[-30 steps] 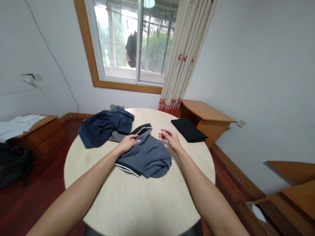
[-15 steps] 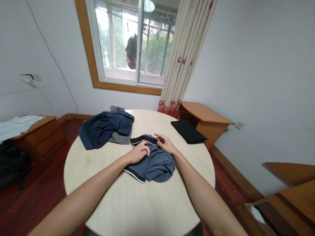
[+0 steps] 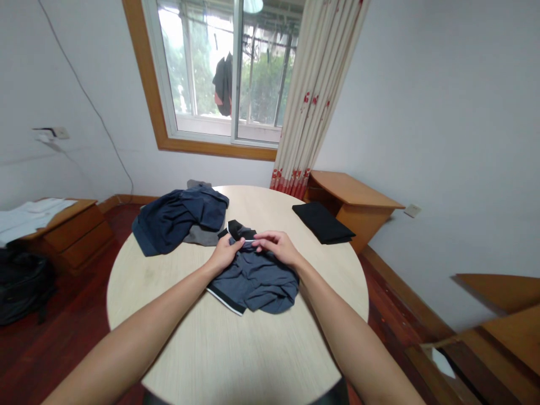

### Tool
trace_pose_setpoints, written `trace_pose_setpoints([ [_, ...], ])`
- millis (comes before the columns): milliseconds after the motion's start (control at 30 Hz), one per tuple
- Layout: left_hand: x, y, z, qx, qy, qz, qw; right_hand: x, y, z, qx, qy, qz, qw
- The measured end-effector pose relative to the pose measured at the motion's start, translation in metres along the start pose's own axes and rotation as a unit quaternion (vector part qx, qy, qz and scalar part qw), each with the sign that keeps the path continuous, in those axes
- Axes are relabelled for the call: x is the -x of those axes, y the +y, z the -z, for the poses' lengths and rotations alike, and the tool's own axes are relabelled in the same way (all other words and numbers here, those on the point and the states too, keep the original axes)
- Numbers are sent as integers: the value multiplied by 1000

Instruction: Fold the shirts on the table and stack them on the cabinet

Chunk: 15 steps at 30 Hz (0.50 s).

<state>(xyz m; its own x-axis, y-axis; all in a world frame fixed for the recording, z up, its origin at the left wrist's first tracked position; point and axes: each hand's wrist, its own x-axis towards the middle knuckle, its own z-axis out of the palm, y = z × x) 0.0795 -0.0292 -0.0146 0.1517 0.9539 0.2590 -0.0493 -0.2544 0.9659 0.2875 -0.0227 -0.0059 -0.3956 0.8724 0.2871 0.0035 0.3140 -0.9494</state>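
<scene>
Though rumpled, a slate-grey garment with black, white-edged bands

No lettering, label, brand, number or sign can be read anywhere here.

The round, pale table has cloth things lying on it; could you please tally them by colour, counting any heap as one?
Slate-grey garment with black-and-white trim: 1
Black, flat-folded rectangular cloth: 1
Navy-and-grey crumpled fabric heap (number of pieces within unclear): 1
Total: 3
</scene>
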Motion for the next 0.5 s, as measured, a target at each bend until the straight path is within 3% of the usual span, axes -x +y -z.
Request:
trace_pose_setpoints([
  [67,6,9,0,49,-44,44,997,-2,1,20,19,123,9,992],
  [133,15,20,3,89,-150,94,980,-2,5,36,33,183,10,983],
  [233,24,36,15,95,-286,127,945,-1,13,41,39,112,5,993],
  [333,19,46,31,76,-273,113,952,-1,18,26,46,0,26,999],
  [500,3,46,45,36,-167,86,981,-4,22,2,33,-46,28,998],
])
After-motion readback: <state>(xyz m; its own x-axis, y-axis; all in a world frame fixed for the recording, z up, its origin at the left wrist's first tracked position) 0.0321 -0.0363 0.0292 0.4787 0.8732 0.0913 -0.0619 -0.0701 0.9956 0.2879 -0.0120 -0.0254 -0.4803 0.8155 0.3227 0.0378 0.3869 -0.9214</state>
